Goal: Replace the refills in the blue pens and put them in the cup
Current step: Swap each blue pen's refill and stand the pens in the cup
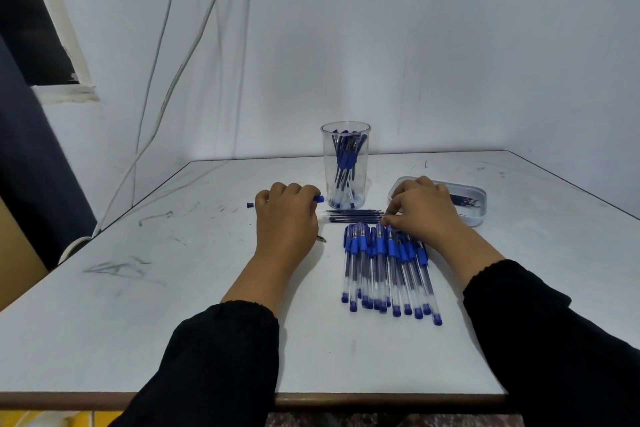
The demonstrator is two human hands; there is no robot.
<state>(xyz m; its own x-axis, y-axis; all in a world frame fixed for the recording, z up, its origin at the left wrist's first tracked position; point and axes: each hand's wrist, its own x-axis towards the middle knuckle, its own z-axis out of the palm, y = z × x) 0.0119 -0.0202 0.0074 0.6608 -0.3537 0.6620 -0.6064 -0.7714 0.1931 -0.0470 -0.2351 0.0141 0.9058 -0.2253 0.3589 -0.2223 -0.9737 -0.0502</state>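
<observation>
My left hand (285,218) grips a blue pen (318,199) lying crosswise on the table; its two blue ends stick out on either side of the fist. My right hand (420,210) reaches over a row of loose refills (349,215) and pinches at their right ends. Just in front of that hand lies a pile of several blue pens (388,270), caps pointing away from me. A clear plastic cup (345,163) with several blue pens stands behind the refills.
A shallow clear tray (474,199) holding a few refills sits at the right, partly behind my right hand. A small metal pen tip (321,238) lies beside my left hand. The white table (138,305) is scuffed; cables hang down the wall at left.
</observation>
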